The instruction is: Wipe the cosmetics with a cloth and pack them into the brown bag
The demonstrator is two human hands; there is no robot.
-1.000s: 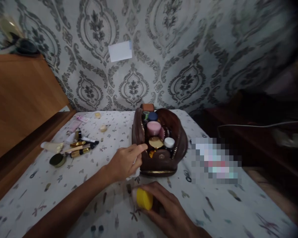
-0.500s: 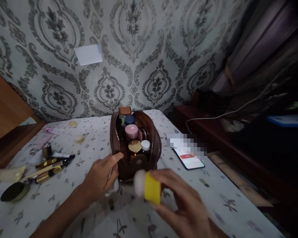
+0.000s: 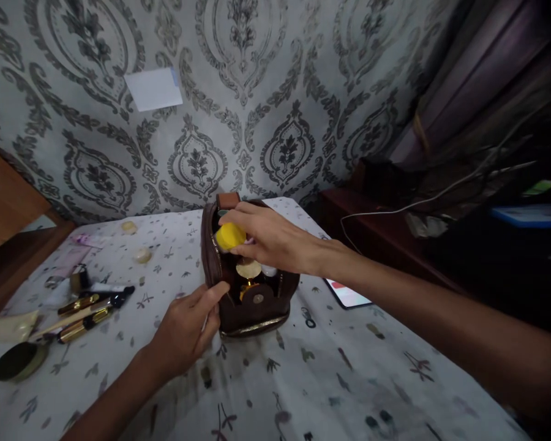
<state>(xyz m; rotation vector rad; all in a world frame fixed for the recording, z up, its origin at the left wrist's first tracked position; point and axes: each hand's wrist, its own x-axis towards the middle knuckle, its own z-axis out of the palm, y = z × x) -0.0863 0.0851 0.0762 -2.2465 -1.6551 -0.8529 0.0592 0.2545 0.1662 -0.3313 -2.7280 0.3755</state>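
Observation:
A brown zippered toiletry bag stands unzipped on the table, with several bottles and jars inside. My left hand pinches the bag's near left edge between thumb and fingers. Over the bag's opening, my right hand grips a small container with a yellow lid, tilted at the inner left side. In front of it a gold-capped bottle shows inside the bag, beside a white cap partly under my hand. The right hand and wrist hide most of the other contents.
Left on the patterned tablecloth lie several makeup items: a round dark compact, a cream tube, gold tubes and brushes. A phone lies to the right, under my right forearm. The patterned wall stands behind.
My right hand has carried the yellow-lidded container from in front of the bag up and over into its opening. My left hand stays on the bag's edge. The view has shifted slightly.

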